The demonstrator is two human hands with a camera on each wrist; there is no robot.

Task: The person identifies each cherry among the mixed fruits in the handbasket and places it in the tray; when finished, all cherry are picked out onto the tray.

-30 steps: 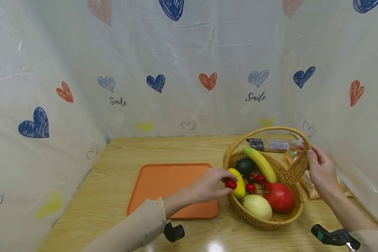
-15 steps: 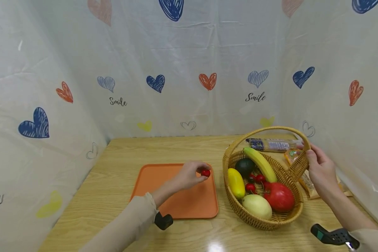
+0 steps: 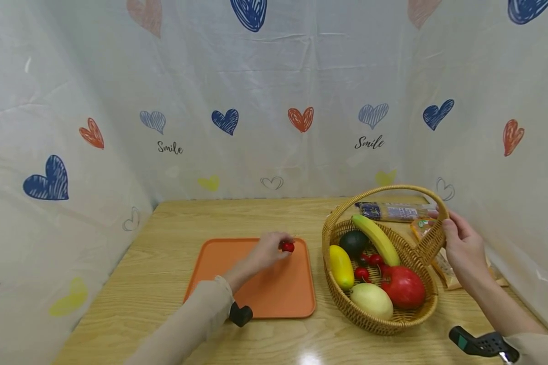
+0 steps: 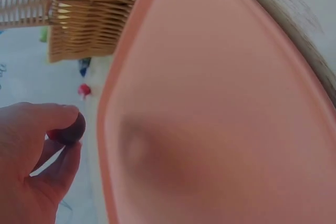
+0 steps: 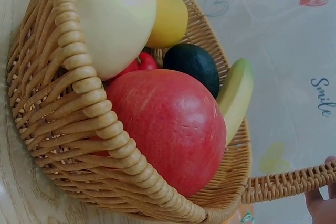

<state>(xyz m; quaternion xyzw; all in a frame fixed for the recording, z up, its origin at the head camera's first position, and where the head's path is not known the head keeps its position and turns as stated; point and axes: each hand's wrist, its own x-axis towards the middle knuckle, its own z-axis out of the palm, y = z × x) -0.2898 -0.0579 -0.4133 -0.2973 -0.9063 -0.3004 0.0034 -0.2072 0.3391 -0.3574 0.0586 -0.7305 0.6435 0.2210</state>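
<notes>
Thumb and fingers of my left hand (image 3: 266,252) pinch a red cherry (image 3: 287,247) above the far right part of the orange tray (image 3: 260,299). In the left wrist view the cherry (image 4: 73,130) looks dark, and a blurred shadow falls on the tray. My right hand (image 3: 467,248) grips the handle (image 3: 436,238) of a wicker basket (image 3: 379,327) at its right side. Inside the basket lie a banana (image 3: 378,237), a dark avocado (image 3: 353,244), a yellow oblong fruit (image 3: 341,267), several cherries (image 3: 362,274), a pale round melon-like fruit (image 3: 372,300) and a pomegranate (image 3: 404,287).
Behind the basket lies a long clear package with a blue end (image 3: 395,211). Orange and tan packets (image 3: 445,268) lie to its right, partly hidden by basket and hand. A curtain printed with hearts (image 3: 274,76) encloses the wooden table (image 3: 164,253).
My left hand has carried the cherry leftward from above the basket to over the tray, moving only a little in the last half second. The right hand keeps its hold on the handle.
</notes>
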